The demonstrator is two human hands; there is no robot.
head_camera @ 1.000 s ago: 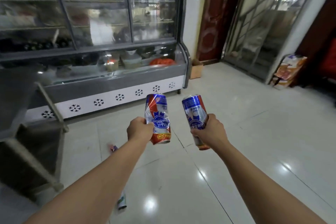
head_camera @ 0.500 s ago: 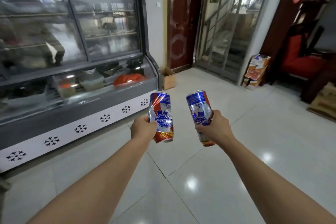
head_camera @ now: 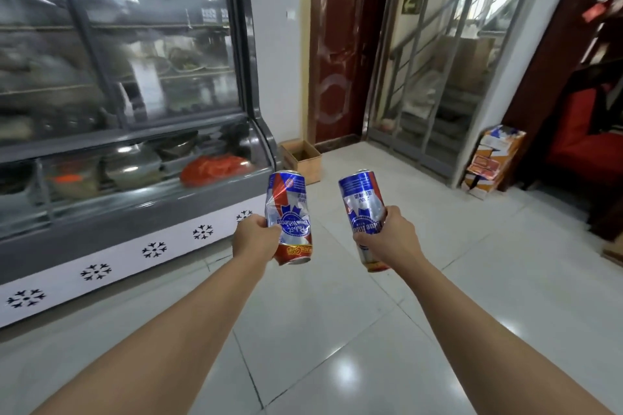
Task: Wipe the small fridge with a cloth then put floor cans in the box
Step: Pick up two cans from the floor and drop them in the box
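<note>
My left hand (head_camera: 253, 239) grips a dented blue, red and silver beer can (head_camera: 289, 212), held upside down at chest height. My right hand (head_camera: 391, 239) grips a second can (head_camera: 362, 202) of the same kind, also upside down. Both arms reach forward over the white tiled floor. An open cardboard box (head_camera: 301, 160) stands on the floor ahead, against the wall between the glass display fridge (head_camera: 128, 158) and a dark red door. The box lies beyond both cans, well apart from my hands.
The display fridge with snowflake trim runs along the left side. A metal grille gate (head_camera: 435, 77) closes a stairway ahead. Printed cartons (head_camera: 492, 162) lean against the wall at right, next to a red chair (head_camera: 586, 145). Glossy tiles (head_camera: 337, 347) spread beneath my arms.
The view has swung right and moved forward along the fridge. The cardboard box now appears nearer and more central. A can lying on the floor has dropped out of view. Both hands keep their cans.
</note>
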